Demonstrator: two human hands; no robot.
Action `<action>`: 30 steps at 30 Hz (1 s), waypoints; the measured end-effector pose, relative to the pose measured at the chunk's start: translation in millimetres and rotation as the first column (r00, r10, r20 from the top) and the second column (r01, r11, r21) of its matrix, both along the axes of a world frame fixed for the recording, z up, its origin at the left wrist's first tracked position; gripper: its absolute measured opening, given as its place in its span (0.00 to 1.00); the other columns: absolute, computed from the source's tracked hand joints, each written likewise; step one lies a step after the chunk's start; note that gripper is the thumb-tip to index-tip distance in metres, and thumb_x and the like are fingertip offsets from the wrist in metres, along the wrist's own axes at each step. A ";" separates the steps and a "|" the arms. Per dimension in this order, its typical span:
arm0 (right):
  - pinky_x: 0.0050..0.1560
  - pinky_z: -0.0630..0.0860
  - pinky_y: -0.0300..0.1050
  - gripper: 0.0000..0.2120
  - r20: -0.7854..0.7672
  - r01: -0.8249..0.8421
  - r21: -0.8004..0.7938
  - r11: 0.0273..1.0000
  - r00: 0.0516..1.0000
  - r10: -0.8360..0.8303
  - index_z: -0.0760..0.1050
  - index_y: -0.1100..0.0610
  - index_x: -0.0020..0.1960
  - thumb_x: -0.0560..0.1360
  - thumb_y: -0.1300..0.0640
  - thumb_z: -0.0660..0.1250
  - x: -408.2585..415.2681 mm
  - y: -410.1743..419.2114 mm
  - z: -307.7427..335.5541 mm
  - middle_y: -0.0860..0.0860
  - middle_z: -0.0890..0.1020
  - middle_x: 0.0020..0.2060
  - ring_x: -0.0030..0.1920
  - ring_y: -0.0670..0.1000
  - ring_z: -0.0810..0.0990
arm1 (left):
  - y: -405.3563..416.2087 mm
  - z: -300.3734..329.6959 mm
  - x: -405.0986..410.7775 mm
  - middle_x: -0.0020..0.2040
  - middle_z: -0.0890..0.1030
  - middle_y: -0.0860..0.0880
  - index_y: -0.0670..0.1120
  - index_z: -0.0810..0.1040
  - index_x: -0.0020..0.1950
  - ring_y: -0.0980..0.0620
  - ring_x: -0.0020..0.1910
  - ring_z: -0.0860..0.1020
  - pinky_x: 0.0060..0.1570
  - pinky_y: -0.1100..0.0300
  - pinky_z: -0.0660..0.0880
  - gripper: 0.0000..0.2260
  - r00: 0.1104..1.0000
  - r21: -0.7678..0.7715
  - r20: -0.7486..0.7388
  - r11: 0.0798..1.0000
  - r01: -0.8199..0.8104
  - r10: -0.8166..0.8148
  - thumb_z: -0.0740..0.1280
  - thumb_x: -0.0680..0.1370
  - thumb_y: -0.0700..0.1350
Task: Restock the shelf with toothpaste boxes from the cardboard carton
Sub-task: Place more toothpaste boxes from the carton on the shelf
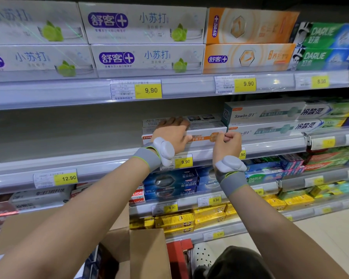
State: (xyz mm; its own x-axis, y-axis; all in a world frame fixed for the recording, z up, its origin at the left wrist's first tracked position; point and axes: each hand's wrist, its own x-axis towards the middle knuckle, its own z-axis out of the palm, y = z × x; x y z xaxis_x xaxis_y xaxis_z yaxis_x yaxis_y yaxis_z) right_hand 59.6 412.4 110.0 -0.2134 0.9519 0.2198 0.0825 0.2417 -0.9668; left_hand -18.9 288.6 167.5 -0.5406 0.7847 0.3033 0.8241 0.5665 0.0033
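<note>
Both hands reach to the middle shelf [270, 147], where two white toothpaste boxes [201, 130] with orange print lie stacked flat, long sides facing out, just left of the Sawon boxes [264, 114]. The left hand [171, 135] rests over the left end of the stack, fingers spread across the top box and thumb against the front of the lower one. The right hand [229, 141] is curled into a loose fist in front of the lower box near its middle; its fingertips seem to touch the box face, but whether they pinch anything I cannot tell. To the left of the stack the shelf is bare. The cardboard carton [141, 250] stands open low down, between the forearms.
</note>
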 end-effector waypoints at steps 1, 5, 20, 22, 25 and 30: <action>0.42 0.65 0.40 0.05 -0.008 -0.004 -0.007 1.000 1.000 0.004 0.66 0.57 0.46 0.78 0.56 0.61 -0.2 -0.7 0.1 0.54 0.75 0.44 0.42 0.52 0.73 | 0.7 -1.0 -0.7 0.66 0.72 0.46 0.47 0.66 0.69 0.45 0.64 0.70 0.60 0.54 0.67 0.20 1.000 0.003 -0.004 1.000 0.002 -0.002 0.57 0.80 0.54; 0.42 0.65 0.40 0.06 -0.010 -0.030 -0.052 0.998 1.000 0.029 0.66 0.57 0.48 0.77 0.55 0.62 0.6 -7.6 1.8 0.52 0.75 0.43 0.42 0.52 0.73 | 5.6 -7.4 -0.3 0.71 0.67 0.49 0.50 0.64 0.71 0.46 0.70 0.65 0.67 0.52 0.63 0.21 1.000 -0.014 -0.031 1.000 -0.003 0.002 0.57 0.80 0.56; 0.36 0.63 0.41 0.07 0.118 -0.238 -0.020 0.971 0.964 0.239 0.70 0.59 0.41 0.77 0.59 0.59 8.4 -84.0 -7.5 0.51 0.73 0.32 0.35 0.53 0.70 | -46.1 -29.2 22.2 0.76 0.60 0.48 0.46 0.58 0.75 0.49 0.74 0.58 0.73 0.56 0.54 0.23 0.993 0.080 0.000 0.990 0.119 -0.120 0.58 0.80 0.42; 0.35 0.65 0.42 0.07 0.126 -0.276 -0.045 0.960 0.952 0.279 0.70 0.59 0.41 0.77 0.59 0.59 8.0 -97.9 -11.6 0.51 0.73 0.33 0.33 0.52 0.70 | -68.1 -34.7 23.5 0.76 0.59 0.48 0.46 0.58 0.75 0.49 0.75 0.57 0.73 0.56 0.54 0.23 0.991 0.068 0.000 0.989 0.130 -0.130 0.59 0.80 0.41; 0.31 0.64 0.43 0.08 0.149 -0.324 -0.075 0.943 0.931 0.332 0.70 0.59 0.40 0.77 0.59 0.59 6.1 -122.7 -18.8 0.50 0.72 0.31 0.29 0.48 0.67 | -102.6 -45.2 22.1 0.74 0.63 0.47 0.45 0.63 0.73 0.47 0.72 0.62 0.71 0.55 0.57 0.22 0.993 0.029 -0.024 0.993 0.112 -0.112 0.59 0.79 0.42; 0.27 0.61 0.41 0.12 0.223 -0.392 -0.074 0.917 0.889 0.399 0.66 0.56 0.36 0.78 0.58 0.60 4.7 -164.8 -29.6 0.50 0.71 0.30 0.30 0.51 0.67 | -154.9 -61.1 24.0 0.64 0.74 0.47 0.46 0.68 0.68 0.45 0.61 0.72 0.58 0.53 0.68 0.16 1.000 -0.018 0.015 1.000 0.017 -0.016 0.58 0.80 0.44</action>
State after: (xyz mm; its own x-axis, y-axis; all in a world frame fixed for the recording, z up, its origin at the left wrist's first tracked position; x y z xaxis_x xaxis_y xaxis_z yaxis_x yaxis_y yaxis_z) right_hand 64.3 247.6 80.4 -0.6149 0.7828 0.0957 0.2050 0.2759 -0.9391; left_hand 5.1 133.7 106.4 -0.5321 0.7987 0.2810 0.8332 0.5530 0.0060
